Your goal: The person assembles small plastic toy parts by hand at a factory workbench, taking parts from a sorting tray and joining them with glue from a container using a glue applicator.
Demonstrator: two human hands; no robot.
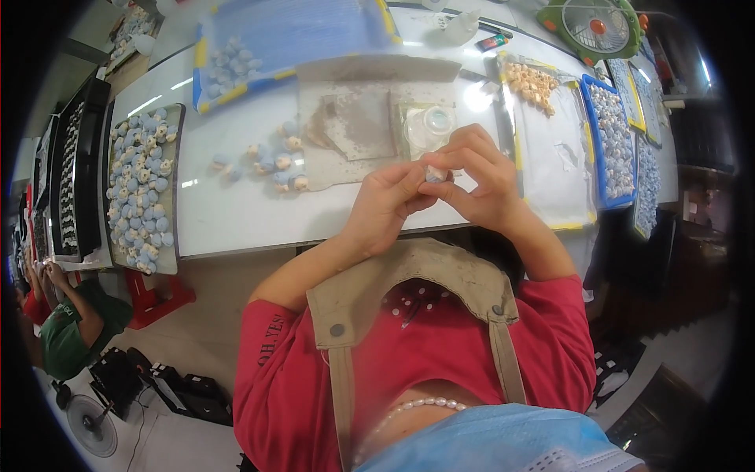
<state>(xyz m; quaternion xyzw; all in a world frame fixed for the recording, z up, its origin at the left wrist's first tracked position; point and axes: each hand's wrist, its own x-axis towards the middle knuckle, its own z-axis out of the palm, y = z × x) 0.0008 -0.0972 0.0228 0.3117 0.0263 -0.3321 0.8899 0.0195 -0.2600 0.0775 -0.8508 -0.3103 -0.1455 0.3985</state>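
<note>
Pinching small pale figurine point(434, 173) | left hand point(385, 206) + right hand point(481, 179) (fingertips meeting) | white table point(236, 212)

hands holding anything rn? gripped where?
Yes: a small pale blue-white figurine piece, pinched between the fingertips of the left hand and right hand above the white table. Fingers hide which part is gripped.

Left hand point(387, 203) and right hand point(480, 179) meeting over the white worktop point(236, 212), pinching a small pale figurine point(434, 173) between fingertips, loose blue and cream figurines point(275, 161) just left, tray of figurines point(141, 189) at far left, green fan point(598, 27) top right
</note>
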